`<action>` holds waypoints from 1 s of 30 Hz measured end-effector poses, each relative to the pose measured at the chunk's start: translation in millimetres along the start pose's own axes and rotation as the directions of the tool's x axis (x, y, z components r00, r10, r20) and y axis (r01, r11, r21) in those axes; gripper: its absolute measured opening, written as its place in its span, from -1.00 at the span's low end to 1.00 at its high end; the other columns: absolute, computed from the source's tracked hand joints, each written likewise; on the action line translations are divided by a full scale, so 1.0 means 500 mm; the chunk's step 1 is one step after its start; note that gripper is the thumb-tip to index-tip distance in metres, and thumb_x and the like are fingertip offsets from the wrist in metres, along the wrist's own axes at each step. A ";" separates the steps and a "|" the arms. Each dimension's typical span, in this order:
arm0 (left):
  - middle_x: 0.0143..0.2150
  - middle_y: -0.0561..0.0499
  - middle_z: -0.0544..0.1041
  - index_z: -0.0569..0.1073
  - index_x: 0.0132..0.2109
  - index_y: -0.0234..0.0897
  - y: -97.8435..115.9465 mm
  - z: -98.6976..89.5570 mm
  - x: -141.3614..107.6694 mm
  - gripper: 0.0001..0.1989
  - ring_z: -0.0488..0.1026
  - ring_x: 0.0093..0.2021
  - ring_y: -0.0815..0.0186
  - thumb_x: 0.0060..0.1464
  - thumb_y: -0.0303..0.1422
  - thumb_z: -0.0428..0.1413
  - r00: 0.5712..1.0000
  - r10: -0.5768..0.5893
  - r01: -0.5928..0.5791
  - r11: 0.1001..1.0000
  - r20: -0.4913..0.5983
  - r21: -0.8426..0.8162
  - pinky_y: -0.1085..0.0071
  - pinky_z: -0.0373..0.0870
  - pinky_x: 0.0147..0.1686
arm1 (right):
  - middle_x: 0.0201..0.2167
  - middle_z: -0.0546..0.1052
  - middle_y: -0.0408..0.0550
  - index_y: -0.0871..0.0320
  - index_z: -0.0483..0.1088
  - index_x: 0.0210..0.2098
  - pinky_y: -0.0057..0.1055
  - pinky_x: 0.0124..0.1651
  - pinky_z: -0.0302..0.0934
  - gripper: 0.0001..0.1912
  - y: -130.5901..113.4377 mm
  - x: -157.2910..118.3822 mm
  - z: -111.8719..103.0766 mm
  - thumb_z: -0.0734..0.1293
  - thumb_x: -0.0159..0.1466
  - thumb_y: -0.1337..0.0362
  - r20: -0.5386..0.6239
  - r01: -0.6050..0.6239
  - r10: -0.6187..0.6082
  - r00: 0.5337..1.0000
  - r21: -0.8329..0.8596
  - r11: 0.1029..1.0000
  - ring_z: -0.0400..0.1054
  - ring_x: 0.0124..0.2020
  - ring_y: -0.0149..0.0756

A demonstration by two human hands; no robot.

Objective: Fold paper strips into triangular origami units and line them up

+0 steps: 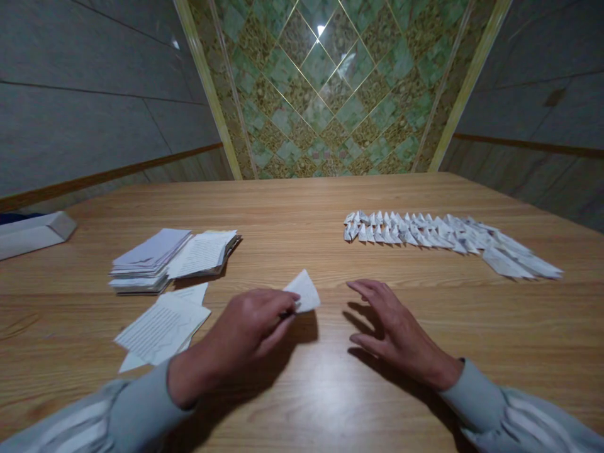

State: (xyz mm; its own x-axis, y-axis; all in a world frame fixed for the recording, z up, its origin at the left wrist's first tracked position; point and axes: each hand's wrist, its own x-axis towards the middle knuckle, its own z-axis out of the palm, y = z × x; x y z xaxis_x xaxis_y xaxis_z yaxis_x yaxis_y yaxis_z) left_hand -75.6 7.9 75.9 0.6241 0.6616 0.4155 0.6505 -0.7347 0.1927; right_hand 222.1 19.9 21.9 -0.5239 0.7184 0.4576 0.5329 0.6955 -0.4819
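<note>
A small folded piece of white paper (pixel 306 292) is pinched between the thumb and fingers of my left hand (pixel 257 324), just above the table's middle. To its right, my right hand (pixel 396 333) hovers with thumb and fingers apart, touching nothing. Several loose printed sheets (pixel 163 328) lie overlapping to the left of my left hand. Behind them sit a stack of pale paper (pixel 148 255) and, against it, a stack of printed sheets (pixel 201 253). Two long rows of folded paper pieces (pixel 415 231) stretch across the right side, with flatter ones (pixel 514 261) at their right end.
The wooden table (pixel 292 214) reaches back to a green and gold tiled wall (pixel 325 94). A white box (pixel 38 233) lies at the far left edge. Grey walls rise on both sides.
</note>
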 end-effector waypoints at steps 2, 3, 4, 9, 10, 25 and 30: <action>-0.26 -0.08 0.63 0.49 -0.13 -0.24 0.063 0.054 0.012 -0.81 0.59 -0.29 0.25 0.24 -0.46 -0.02 0.999 0.010 -0.007 0.997 0.041 -0.078 0.37 0.49 -0.23 | 0.16 0.37 0.11 0.08 0.30 0.18 -0.11 0.16 0.18 -0.43 -0.009 -0.001 -0.006 0.44 0.20 0.27 0.116 0.051 -0.047 0.992 -0.031 0.998 0.23 0.16 -0.04; -0.29 -0.08 0.62 0.48 -0.15 -0.24 0.086 0.076 0.017 -0.82 0.57 -0.30 0.25 0.24 -0.46 -0.02 0.997 0.009 0.000 0.993 0.071 -0.117 0.37 0.48 -0.23 | 0.07 0.44 0.07 0.08 0.41 0.04 -0.15 0.10 0.20 -0.62 -0.011 -0.003 -0.009 0.43 0.22 0.29 0.177 0.064 -0.056 0.983 -0.042 0.997 0.28 0.08 -0.08; -0.32 -0.06 0.61 0.47 -0.17 -0.24 0.103 0.094 0.022 -0.84 0.56 -0.33 0.25 0.24 -0.45 -0.01 0.996 0.002 0.010 0.989 0.085 -0.149 0.38 0.47 -0.26 | -0.06 0.50 0.03 0.09 0.47 -0.12 -0.19 0.02 0.21 -0.80 -0.010 -0.006 -0.011 0.40 0.25 0.31 0.231 0.064 -0.051 0.972 -0.051 0.997 0.33 -0.02 -0.13; -0.26 -0.01 0.61 0.45 -0.10 -0.20 0.113 0.135 0.029 -0.78 0.55 -0.28 0.19 0.09 -0.29 0.21 0.977 -0.109 0.158 0.945 0.181 -0.286 0.36 0.45 -0.27 | -0.42 0.53 -0.09 0.15 0.49 -0.36 -0.31 -0.13 0.16 -0.88 0.014 -0.022 -0.027 0.37 0.31 0.28 0.313 -0.089 0.083 0.946 0.004 0.996 0.37 -0.27 -0.24; -0.23 0.00 0.61 0.45 -0.06 -0.18 0.107 0.138 0.027 -0.72 0.55 -0.27 0.19 0.07 -0.29 0.23 0.969 -0.146 0.203 0.928 0.197 -0.313 0.36 0.45 -0.26 | -0.41 0.54 -0.09 0.15 0.50 -0.36 -0.33 -0.13 0.16 -0.87 0.019 -0.023 -0.031 0.38 0.30 0.26 0.314 -0.122 0.104 0.944 0.040 0.992 0.37 -0.27 -0.25; 0.53 -0.19 -0.26 -0.09 0.43 0.05 0.101 0.175 -0.024 -0.23 0.58 -0.05 0.21 0.20 -0.47 0.04 0.996 -0.092 0.091 0.965 0.010 -0.247 0.31 0.59 -0.18 | -0.46 0.45 -0.12 0.13 0.36 -0.47 -0.30 -0.15 0.08 -0.53 -0.009 -0.017 -0.010 0.13 0.47 0.04 0.269 -0.302 0.286 0.920 0.017 0.953 0.29 -0.30 -0.26; 0.52 -0.22 -0.38 0.11 0.36 -0.05 0.102 0.182 -0.024 -0.34 0.58 -0.08 0.19 0.16 -0.51 0.03 0.998 -0.047 0.051 0.993 0.035 -0.109 0.29 0.59 -0.20 | -0.50 0.42 -0.15 0.13 0.35 -0.53 -0.32 -0.22 0.04 -0.59 0.000 -0.020 0.004 0.25 0.42 0.11 0.184 -0.359 0.350 0.918 0.014 0.933 0.28 -0.32 -0.26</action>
State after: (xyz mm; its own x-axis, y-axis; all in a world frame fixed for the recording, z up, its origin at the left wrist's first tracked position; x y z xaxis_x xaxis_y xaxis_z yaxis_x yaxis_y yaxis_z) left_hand -10.6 -24.1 -0.2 0.6078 0.7003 0.3743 0.6302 -0.7122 0.3091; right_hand 226.1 12.5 15.9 -0.4165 0.9019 0.1140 0.6763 0.3912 -0.6242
